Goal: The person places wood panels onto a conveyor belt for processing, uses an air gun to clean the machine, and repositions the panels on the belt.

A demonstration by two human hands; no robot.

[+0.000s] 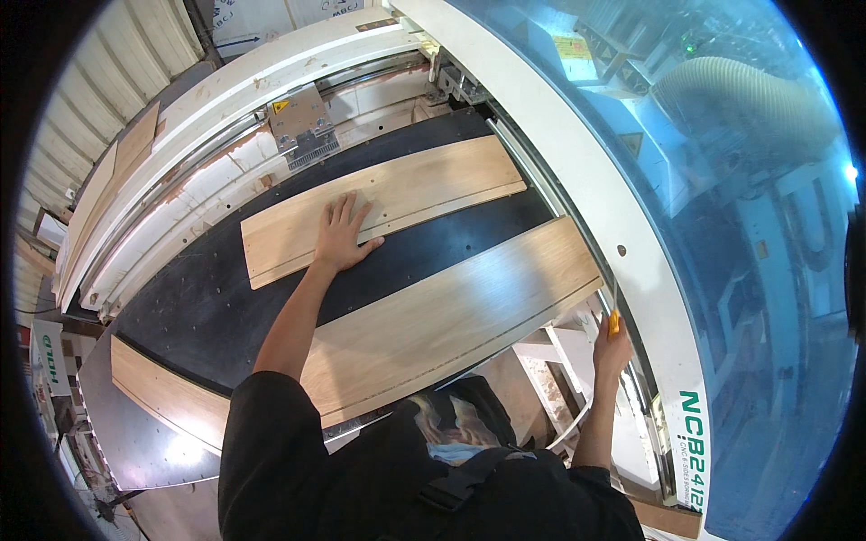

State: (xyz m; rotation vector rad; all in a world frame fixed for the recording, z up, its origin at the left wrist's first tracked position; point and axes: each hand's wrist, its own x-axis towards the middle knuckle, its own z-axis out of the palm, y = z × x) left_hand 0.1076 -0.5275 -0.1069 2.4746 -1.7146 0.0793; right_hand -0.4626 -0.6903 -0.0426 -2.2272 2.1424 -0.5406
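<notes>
My left hand (340, 233) lies flat with spread fingers on a light wood-grain panel (433, 185), the farther of two on the black machine table (207, 311). That panel has small drilled holes and a groove along its near edge. Closer to me rests a wider wood-grain panel (451, 316), also grooved near its front edge. Beyond its right end, my right hand (613, 347) is closed around a yellow-handled tool (614, 323). A thin shaft seems to point forward from it; its exact kind is unclear.
A white machine beam (631, 243) and a blue transparent cover (749, 298) flank the right side. Another wood panel (167, 397) lies at the left. Along the far side runs a rail with a metal clamp block (302, 126). A pale hose (573, 428) curves below my right forearm.
</notes>
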